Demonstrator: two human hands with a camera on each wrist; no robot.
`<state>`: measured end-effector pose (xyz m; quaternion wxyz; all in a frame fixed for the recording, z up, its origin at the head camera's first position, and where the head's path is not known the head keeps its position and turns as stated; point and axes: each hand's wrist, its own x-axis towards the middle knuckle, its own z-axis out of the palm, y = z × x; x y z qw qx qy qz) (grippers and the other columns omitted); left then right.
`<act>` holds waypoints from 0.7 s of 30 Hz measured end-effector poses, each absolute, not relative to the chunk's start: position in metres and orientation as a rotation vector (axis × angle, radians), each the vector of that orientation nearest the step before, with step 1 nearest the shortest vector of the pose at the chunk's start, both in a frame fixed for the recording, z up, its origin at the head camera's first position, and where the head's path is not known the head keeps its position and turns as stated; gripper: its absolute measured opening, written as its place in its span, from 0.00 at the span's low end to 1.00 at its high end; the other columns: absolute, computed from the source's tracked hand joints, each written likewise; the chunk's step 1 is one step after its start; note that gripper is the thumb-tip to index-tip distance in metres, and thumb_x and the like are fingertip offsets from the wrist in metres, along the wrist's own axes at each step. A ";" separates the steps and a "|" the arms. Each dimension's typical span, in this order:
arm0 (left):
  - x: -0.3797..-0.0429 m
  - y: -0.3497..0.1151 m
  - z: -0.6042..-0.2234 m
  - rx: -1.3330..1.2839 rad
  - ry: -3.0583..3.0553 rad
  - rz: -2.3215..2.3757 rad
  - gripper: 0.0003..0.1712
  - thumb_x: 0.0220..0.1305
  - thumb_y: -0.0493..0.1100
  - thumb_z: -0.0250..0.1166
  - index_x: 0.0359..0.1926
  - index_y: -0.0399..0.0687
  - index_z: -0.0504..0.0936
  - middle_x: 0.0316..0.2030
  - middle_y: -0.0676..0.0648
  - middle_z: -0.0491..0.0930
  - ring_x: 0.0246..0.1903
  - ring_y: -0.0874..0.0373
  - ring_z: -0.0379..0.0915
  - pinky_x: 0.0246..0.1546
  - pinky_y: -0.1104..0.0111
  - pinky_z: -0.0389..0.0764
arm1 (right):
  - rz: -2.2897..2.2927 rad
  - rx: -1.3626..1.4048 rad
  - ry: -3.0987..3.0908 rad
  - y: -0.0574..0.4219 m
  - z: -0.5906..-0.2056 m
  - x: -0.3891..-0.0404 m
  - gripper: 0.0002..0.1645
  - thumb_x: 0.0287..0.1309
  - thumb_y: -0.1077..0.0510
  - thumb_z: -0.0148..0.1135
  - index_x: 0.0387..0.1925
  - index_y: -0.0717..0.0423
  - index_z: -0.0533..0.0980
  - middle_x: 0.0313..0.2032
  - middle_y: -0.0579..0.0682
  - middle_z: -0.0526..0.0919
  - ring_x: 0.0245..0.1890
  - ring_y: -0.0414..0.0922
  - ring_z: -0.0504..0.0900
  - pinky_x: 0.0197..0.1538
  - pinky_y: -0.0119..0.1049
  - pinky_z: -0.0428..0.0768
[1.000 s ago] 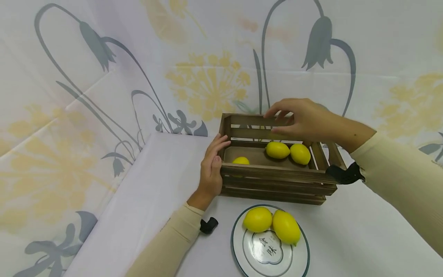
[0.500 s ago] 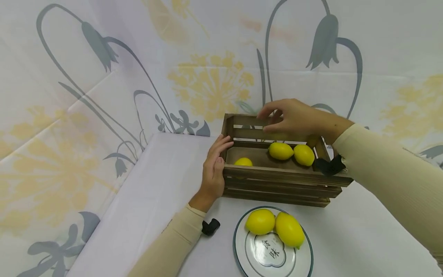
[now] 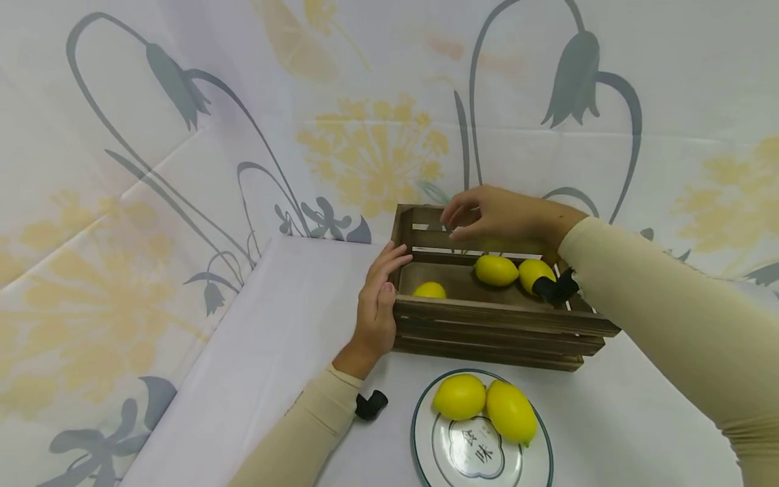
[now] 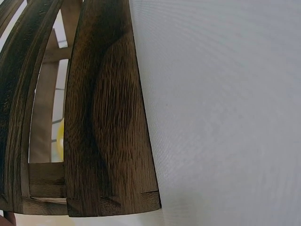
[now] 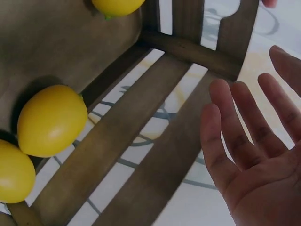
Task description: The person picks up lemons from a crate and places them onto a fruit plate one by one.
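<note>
A slatted wooden crate [image 3: 487, 314] stands on the white cloth. My left hand [image 3: 375, 318] rests against its left end, fingers laid over the rim and thumb by the front corner. Inside are three lemons: one at the middle [image 3: 496, 270], another to its right [image 3: 535, 274], partly covered by a black wrist mount, and a third at the front left [image 3: 429, 290], half hidden by the front slats. Above the crate's back slats hovers my right hand [image 3: 499, 213], fingers loosely bent. Seen in the right wrist view, the right palm [image 5: 256, 160] holds nothing.
In front of the crate lies a round white plate [image 3: 441, 443] with a dark blue-green rim. It bears two lemons, the left one [image 3: 460, 397] touching the right one [image 3: 511, 411]. A flower-printed backdrop [image 3: 377, 145] rises just behind the crate.
My right hand has drifted leftward above the crate, and its forearm now crosses the right end. The left hand keeps its place. All the lemons stay where they were; the view shifts slightly.
</note>
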<state>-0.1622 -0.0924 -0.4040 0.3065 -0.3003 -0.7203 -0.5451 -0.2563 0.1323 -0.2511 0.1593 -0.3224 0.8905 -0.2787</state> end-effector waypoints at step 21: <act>-0.158 -0.082 -0.404 -0.814 -1.913 -1.449 0.29 0.73 0.43 0.34 0.63 0.34 0.73 0.68 0.34 0.68 0.77 0.44 0.50 0.78 0.54 0.50 | -0.729 -0.810 2.316 0.119 -0.274 -0.265 0.22 0.64 0.54 0.63 0.57 0.55 0.75 0.59 0.54 0.77 0.58 0.50 0.77 0.60 0.46 0.80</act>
